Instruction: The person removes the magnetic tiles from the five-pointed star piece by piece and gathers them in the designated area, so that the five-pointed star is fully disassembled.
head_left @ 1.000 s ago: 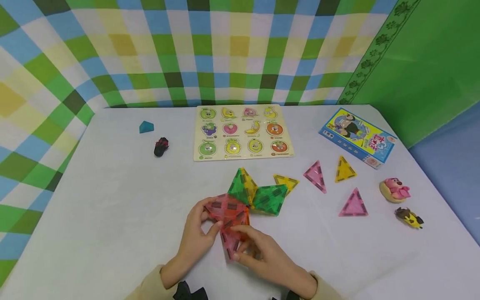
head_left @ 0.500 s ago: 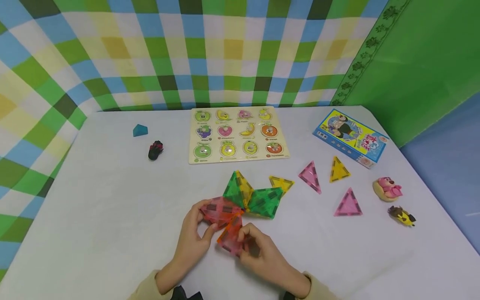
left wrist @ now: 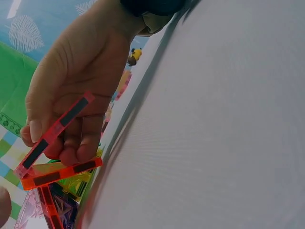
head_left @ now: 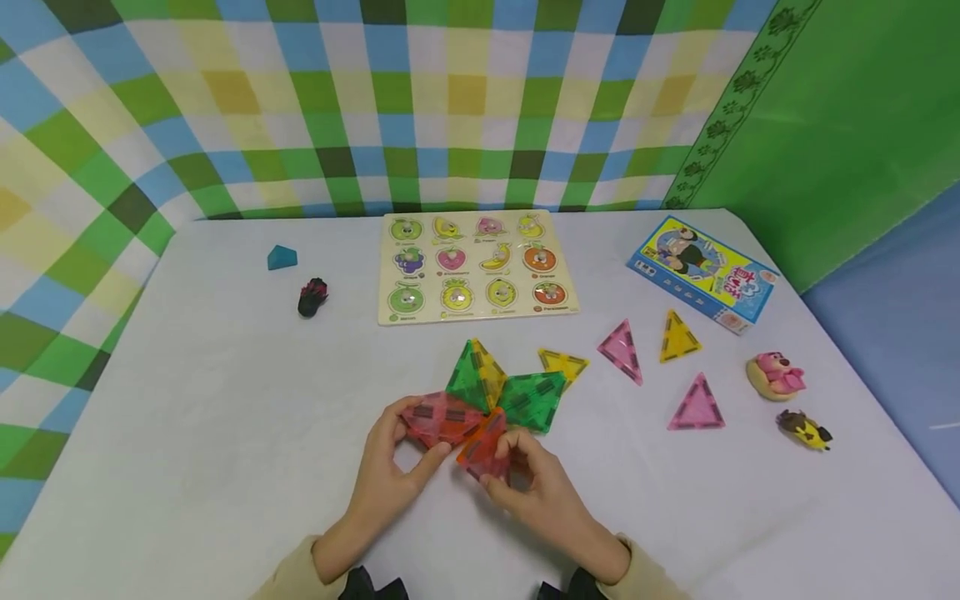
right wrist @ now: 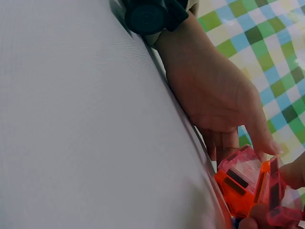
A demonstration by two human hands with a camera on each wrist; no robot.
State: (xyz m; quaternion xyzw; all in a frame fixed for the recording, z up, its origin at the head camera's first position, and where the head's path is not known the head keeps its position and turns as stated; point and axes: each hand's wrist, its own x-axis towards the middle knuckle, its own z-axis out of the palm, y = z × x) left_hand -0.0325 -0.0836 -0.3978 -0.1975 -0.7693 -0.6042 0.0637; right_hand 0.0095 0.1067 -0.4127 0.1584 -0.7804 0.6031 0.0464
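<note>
Left hand (head_left: 390,477) pinching the red tile shape (head_left: 438,419), right hand (head_left: 536,492) gripping an orange-pink tile cluster (head_left: 486,450) beside it, green-yellow tile pieces (head_left: 506,389) just behind

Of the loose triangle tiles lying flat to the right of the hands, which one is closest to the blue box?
The yellow triangle tile, just below the blue box. The pink tile to its left, the lower pink tile and the small yellow tile all lie farther away.
</note>
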